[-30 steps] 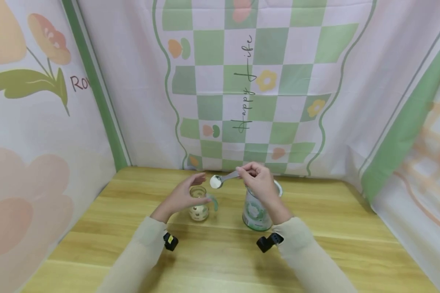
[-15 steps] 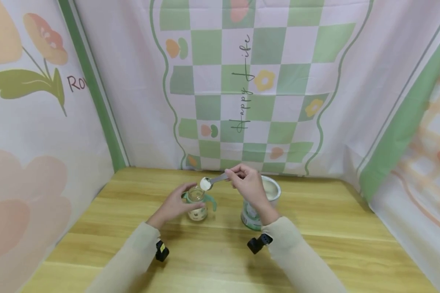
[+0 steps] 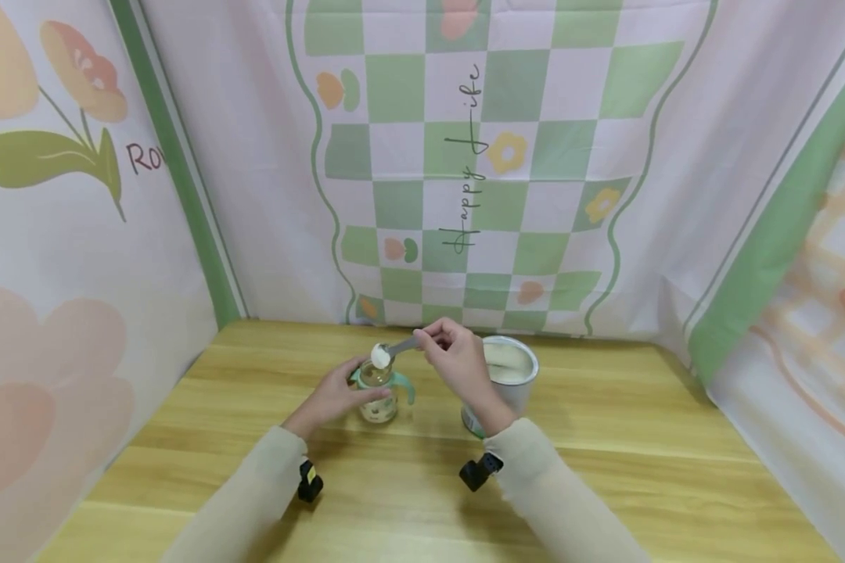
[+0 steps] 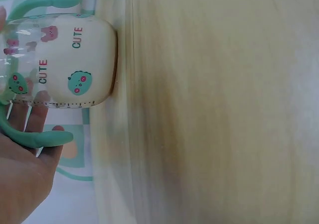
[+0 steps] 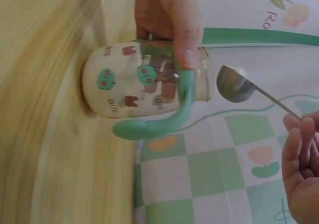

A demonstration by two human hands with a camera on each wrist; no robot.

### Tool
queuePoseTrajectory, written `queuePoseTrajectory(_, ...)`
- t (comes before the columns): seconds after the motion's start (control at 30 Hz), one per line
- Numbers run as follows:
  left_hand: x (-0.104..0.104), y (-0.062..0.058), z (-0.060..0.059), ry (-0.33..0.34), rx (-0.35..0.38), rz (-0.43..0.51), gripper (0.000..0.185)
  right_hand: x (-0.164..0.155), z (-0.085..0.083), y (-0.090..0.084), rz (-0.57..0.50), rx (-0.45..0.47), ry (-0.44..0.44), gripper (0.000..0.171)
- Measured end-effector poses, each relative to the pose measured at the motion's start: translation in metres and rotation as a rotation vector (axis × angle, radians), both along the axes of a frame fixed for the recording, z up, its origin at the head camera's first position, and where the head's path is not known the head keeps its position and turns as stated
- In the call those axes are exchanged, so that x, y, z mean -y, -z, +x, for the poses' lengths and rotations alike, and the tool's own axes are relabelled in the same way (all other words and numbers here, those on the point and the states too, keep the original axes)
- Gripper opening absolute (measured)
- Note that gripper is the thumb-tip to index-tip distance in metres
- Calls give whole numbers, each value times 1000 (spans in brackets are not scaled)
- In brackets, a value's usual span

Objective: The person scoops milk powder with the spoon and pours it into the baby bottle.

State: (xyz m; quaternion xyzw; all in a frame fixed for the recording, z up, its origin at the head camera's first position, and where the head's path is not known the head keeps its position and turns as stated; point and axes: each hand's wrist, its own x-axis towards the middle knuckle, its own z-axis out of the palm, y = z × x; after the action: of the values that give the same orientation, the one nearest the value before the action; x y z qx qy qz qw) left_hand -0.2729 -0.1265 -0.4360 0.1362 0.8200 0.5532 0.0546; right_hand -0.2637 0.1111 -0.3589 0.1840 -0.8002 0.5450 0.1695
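My left hand [image 3: 332,399] holds a clear baby bottle [image 3: 379,410] with green handles, its fingers round the far side and its thumb on the near side below the open mouth. Printed "CUTE" labels and pale, milky contents show in the bottle [image 4: 82,59] in the left wrist view. Between thumb and fingers, my right hand [image 3: 458,363] pinches the grey handle of a metal measuring spoon [image 5: 235,86]. White powder [image 3: 380,356] fills the spoon's bowl, which hangs just above the bottle's mouth, apart from it in the right wrist view.
Partly behind my right forearm stands an uncovered can [image 3: 523,395] with pale powder inside. A wood-grain table [image 3: 408,493] lies beneath everything. A patterned cloth [image 3: 458,156] hangs along the back, and other cloths hang at the sides.
My right hand has carried the filled spoon leftward from near the can to above the bottle. My left hand has closed round the bottle, and more of the can's opening now shows.
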Motion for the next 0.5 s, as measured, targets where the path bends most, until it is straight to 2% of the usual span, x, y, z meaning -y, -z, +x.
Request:
queuePoseTrajectory(0.27, 1, -1, 1, 7, 22, 7, 81, 5, 0, 11, 47, -206, 7, 17)
queuePoseTrajectory(0.5, 0, -3, 2, 4, 32, -1, 85, 9, 0, 17, 77, -281, 13, 13)
